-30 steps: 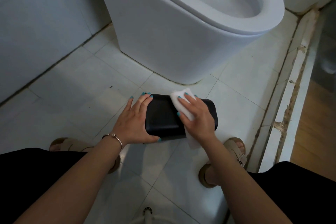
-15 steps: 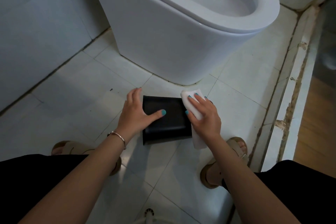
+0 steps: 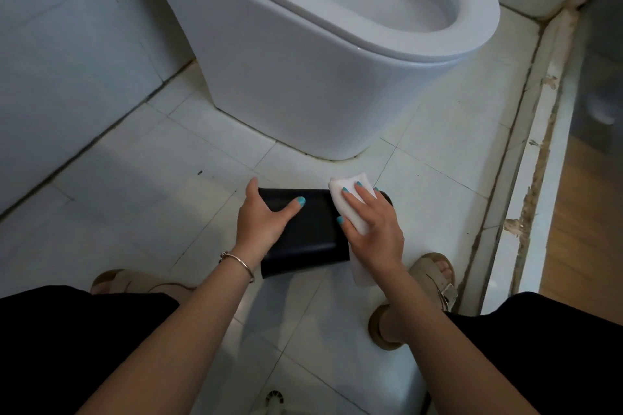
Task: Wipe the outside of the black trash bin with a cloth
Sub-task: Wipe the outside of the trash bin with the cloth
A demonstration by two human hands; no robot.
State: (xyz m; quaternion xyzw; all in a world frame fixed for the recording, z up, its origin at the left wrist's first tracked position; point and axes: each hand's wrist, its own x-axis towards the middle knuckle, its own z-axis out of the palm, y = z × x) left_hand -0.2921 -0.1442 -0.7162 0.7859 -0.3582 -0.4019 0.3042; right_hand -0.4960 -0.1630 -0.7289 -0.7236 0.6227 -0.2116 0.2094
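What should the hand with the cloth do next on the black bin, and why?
Probably slide the cloth toward the left hand. The right hand presses it flat on the right end of the bin, which lies on its side, so the bare black middle looks unwiped. The left hand grips the left end, thumb on top, holding the bin steady for that stroke.

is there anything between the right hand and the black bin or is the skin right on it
The white cloth lies between them: the right hand presses it onto the black trash bin at its right end. The left hand grips the bin's left side bare, with nothing visible between.
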